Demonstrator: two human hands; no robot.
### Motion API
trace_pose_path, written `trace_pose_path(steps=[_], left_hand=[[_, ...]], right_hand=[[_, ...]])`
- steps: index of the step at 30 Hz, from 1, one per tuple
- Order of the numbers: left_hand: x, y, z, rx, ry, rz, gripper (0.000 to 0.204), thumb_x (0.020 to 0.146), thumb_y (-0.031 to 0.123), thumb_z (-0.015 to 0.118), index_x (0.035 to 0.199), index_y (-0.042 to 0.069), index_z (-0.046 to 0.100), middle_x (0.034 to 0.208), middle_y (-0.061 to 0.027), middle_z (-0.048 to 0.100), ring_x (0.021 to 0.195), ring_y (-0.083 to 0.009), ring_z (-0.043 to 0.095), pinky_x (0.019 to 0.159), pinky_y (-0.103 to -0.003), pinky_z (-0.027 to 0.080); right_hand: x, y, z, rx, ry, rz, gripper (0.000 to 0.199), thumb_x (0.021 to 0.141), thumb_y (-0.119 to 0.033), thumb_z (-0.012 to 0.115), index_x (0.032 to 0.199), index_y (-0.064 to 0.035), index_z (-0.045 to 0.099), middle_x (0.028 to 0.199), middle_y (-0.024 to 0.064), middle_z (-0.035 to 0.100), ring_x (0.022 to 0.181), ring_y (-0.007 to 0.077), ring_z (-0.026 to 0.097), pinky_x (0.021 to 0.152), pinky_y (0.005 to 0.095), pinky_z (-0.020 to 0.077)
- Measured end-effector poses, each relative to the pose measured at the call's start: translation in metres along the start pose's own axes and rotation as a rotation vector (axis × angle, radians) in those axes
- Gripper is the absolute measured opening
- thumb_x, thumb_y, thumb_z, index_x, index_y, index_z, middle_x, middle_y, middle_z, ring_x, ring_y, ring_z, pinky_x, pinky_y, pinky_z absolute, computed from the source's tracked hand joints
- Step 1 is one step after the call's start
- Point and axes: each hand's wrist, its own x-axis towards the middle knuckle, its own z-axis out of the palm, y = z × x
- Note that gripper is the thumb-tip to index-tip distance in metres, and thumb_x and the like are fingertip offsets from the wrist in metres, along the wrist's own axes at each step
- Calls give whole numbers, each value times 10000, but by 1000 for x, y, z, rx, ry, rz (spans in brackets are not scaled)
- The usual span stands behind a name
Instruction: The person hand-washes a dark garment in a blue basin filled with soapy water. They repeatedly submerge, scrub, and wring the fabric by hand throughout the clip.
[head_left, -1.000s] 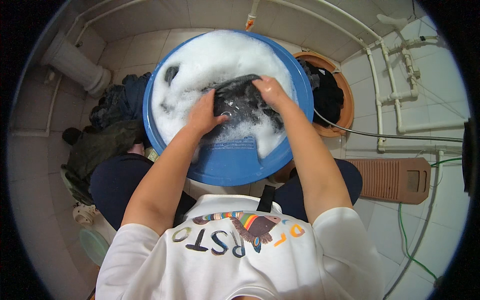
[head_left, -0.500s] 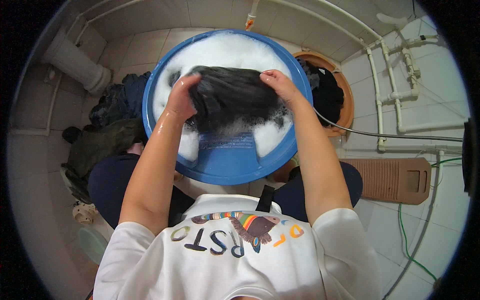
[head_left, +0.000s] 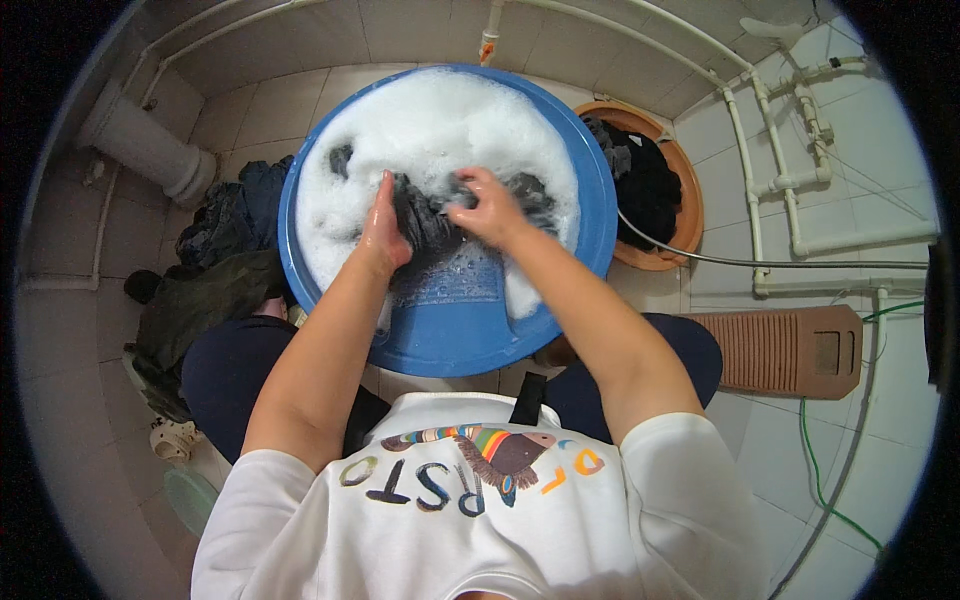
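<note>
A wet dark garment (head_left: 424,222) lies bunched in the white suds of a round blue washtub (head_left: 440,350). My left hand (head_left: 385,228) is at the bunch's left side, gripping the cloth with its fingers pointing away from me. On the other side, my right hand (head_left: 488,208) has curled fingers around a blurred fold of the same garment. Part of the cloth sinks under the foam (head_left: 430,110), and more dark cloth shows right of my right hand. A small dark patch of fabric (head_left: 341,161) pokes out of the suds at the left.
An orange-brown basin (head_left: 690,215) with dark clothes stands behind the tub on the right. A brown washboard (head_left: 780,352) lies near my right knee. Dark clothes (head_left: 215,290) are heaped on the left floor. White pipes (head_left: 755,190) and a grey hose (head_left: 800,264) run along the right.
My hands have come closer together, my left moving right and my right moving left. The garment, spread between them before, has been lowered into the suds and bunched up.
</note>
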Motion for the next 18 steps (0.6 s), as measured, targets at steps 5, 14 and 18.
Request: trace_pose_path(steps=[5,14,18], left_hand=[[-25,-1,20,-112,-283,-22,551,838,525,428,1111,52,503,1005,-132,569,920,-236,557,815,-386,459],[0,-31,2,-7,245,149,340,843,300,520,1050,30,529,984,-69,563,825,-174,546,762,-338,452],[-10,-37,19,329,345,105,287,826,320,506,991,87,530,902,-61,520,882,-192,490,770,-306,394]], right_hand=[[-28,-80,41,62,38,-390,310,642,-215,656,811,-6,502,1033,144,504,842,306,554,705,355,459],[-8,-49,41,-117,424,-383,245,684,-305,619,730,-75,549,665,122,560,594,318,561,535,390,453],[-5,-41,22,-47,355,64,197,715,-283,574,729,-87,565,701,155,584,649,335,576,590,397,465]])
